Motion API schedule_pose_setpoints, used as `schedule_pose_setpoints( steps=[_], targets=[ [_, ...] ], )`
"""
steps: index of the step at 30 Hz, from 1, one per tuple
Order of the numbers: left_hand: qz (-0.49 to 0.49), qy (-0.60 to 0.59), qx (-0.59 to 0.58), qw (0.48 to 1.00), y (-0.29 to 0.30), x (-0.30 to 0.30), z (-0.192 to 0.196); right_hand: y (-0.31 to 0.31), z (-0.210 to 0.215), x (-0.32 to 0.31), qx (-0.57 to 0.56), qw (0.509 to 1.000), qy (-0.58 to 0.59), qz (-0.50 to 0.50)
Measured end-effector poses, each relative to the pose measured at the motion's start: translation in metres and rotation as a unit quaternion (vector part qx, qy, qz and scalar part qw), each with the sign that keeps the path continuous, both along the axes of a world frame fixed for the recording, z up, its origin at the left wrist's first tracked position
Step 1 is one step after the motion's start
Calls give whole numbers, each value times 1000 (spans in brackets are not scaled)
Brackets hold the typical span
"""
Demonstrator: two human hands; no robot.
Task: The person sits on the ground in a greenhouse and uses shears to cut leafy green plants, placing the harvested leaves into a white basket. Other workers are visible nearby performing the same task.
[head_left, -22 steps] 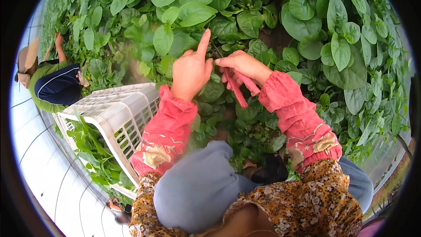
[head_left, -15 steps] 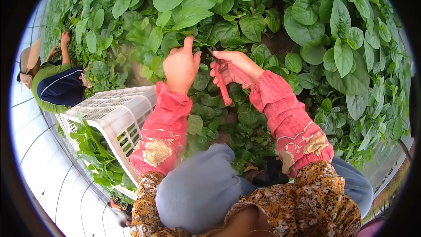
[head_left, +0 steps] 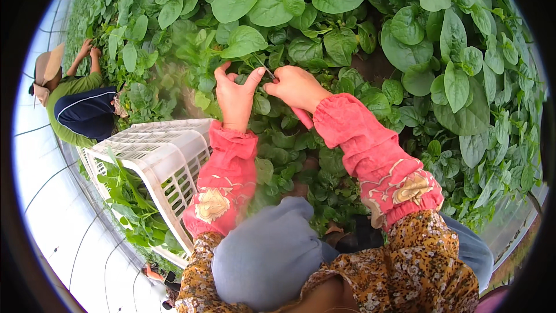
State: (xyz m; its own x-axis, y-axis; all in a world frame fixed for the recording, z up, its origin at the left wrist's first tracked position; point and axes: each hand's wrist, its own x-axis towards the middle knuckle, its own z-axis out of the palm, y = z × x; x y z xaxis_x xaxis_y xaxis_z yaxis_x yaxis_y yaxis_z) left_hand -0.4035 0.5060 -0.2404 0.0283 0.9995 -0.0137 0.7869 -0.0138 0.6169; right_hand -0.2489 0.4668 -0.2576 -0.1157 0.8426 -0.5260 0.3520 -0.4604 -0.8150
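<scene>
1. Head view, against the earlier frames: both hands have moved up and forward into the leaves. The left forefinger, which stood raised, has come down, and the two hands have closed in until they nearly meet over one thin stem.

2. Head view, the hands: the left hand (head_left: 236, 94) has its thumb and fingers curled around the stem (head_left: 263, 68), just under a broad leaf (head_left: 243, 42). The right hand (head_left: 296, 87) is closed around a pink-handled cutting tool (head_left: 302, 117). The handle sticks out below the palm. The blade end is mostly hidden at the stem, so I cannot tell whether it is open or shut.

3. Head view, where the stem is: it rises from the bed of leafy greens (head_left: 347, 35), between the two hands and above the person's knees. A white plastic crate (head_left: 156, 156) stands at the person's left, tipped on its side, with cut greens spilling from it.

4. To do the cut well, I judge that the left hand should hold the stem taut and slightly away from its neighbours. The tool should meet it just below the pinch, clear of the left thumb.

5. Head view, further off: another person in a hat (head_left: 49, 64) works the same bed at far left, both hands in the leaves, well apart.
</scene>
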Motion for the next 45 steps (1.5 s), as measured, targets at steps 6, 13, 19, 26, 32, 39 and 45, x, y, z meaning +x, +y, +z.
schedule_pose_setpoints(
  steps=[6, 13, 19, 26, 32, 39, 45],
  targets=[
    [60, -69, -4, 996, 40, -44, -43, -18, -5, -14, -70, 979, 187, -33],
    [61, -265, 50, 961, 33, -21, -42, 6, -25, -6, -212, 891, 353, -190],
    [148, -364, -33, 919, 39, -29, -35, -9, -18, -12, -156, 919, 312, -182],
    [159, -289, -235, 914, 55, -50, -48, -17, -6, -9, -247, 873, 391, -157],
    [89, -395, -134, 904, 33, -41, -39, -21, -20, -7, -199, 902, 348, -160],
    [28, -286, 22, 958, -30, -51, 94, -71, 51, 49, -162, 881, 408, -176],
    [154, -293, 47, 943, -87, -111, 279, -94, 109, 105, -62, 901, 382, -197]
  ],
)
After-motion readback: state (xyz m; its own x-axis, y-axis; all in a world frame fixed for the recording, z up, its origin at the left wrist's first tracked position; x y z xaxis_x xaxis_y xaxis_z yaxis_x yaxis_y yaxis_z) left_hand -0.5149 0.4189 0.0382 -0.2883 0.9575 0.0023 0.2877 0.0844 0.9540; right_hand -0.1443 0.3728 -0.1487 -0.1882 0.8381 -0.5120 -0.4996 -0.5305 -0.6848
